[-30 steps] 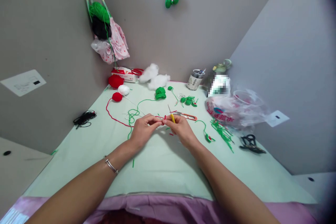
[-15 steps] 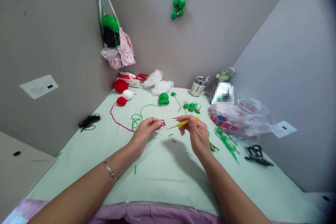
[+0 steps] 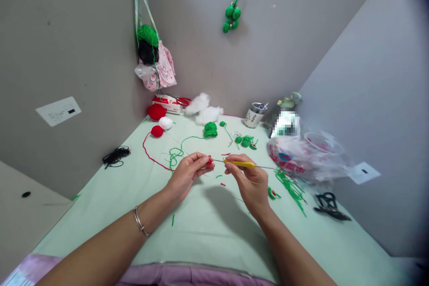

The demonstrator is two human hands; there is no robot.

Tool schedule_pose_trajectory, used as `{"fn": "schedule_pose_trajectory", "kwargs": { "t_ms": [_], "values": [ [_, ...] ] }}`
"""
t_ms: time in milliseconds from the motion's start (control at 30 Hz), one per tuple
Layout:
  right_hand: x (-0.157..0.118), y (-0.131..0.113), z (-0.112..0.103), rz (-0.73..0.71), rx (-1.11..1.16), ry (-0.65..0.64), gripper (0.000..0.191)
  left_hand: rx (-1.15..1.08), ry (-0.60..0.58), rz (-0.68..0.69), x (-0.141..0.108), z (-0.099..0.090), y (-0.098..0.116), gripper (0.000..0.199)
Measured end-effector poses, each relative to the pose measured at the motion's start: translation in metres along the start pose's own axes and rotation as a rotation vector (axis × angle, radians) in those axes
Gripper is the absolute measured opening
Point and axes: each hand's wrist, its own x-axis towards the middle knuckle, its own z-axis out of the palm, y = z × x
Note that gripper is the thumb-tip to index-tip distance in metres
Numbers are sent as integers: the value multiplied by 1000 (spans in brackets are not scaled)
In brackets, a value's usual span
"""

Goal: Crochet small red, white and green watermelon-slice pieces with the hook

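Observation:
Between thumb and fingers, my left hand [image 3: 188, 173] pinches a small red yarn piece [image 3: 209, 160]. A yellow-handled crochet hook [image 3: 243, 163] is gripped in my right hand [image 3: 250, 184], its thin metal tip pointing left and reaching the red piece. Red yarn [image 3: 150, 155] runs from a small red ball [image 3: 157, 131] towards my left hand. Loose green yarn [image 3: 176, 154] lies behind that hand and leads to a green ball [image 3: 210, 129].
A white ball [image 3: 166, 123], a larger red ball [image 3: 157, 111] and white stuffing [image 3: 208, 115] are at the back. At the right lie green strands [image 3: 291, 185], black scissors [image 3: 330, 205] and a plastic bag [image 3: 301, 154]. Black cord [image 3: 116, 156] lies left.
My right hand has turned the hook more level, and its tip now meets the red piece. My left fingers have closed further around that piece. The whole view has shifted slightly.

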Motion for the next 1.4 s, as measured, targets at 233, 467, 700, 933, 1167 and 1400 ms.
{"fn": "schedule_pose_trajectory", "kwargs": {
  "t_ms": [233, 467, 700, 933, 1167, 1400],
  "values": [
    [-3, -2, 2, -140, -59, -18, 6, 0, -3, -11, 1, -1, -1, 31],
    [-3, 3, 3, -122, -26, -21, 8, 48, -7, -26, -1, 3, 2, 33],
    [1, 2, -1, 29, 97, 17, 19, 114, 43, 10, 0, 3, -2, 40],
    [7, 8, -6, 157, 266, 167, 32, 139, 85, 27, 1, 1, -2, 42],
    [6, 9, -4, 221, 366, 182, 44, 138, 80, 47, 1, 2, -5, 38],
    [5, 10, -3, 245, 420, 179, 38, 121, 129, 76, 1, 1, -5, 38]
  ]
}}
